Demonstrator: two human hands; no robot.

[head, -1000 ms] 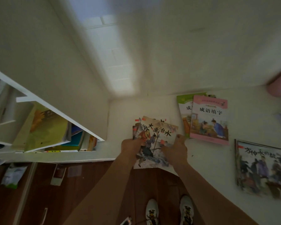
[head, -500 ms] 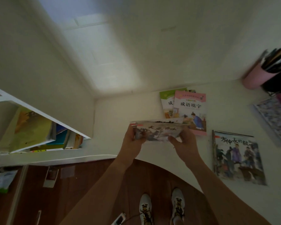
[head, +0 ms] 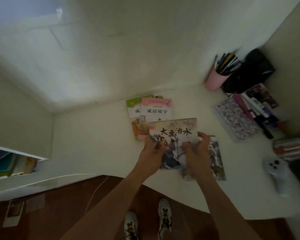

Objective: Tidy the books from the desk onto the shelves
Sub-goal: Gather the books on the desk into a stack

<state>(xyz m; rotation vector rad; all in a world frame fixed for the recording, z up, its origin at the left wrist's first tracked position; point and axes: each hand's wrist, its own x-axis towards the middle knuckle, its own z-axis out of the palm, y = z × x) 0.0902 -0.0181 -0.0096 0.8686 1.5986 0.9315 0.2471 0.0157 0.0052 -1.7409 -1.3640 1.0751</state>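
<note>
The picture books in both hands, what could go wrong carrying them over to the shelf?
1. The left hand and right hand grip the picture books only near the lower edge, so thin ones may fan out and slip.
2. They hang low over the pink workbook and another picture book, and could drag those.
3. The shelf already looks crowded.

Single head-worn view, steeply down from above, close over the desk, wide-angle.
</note>
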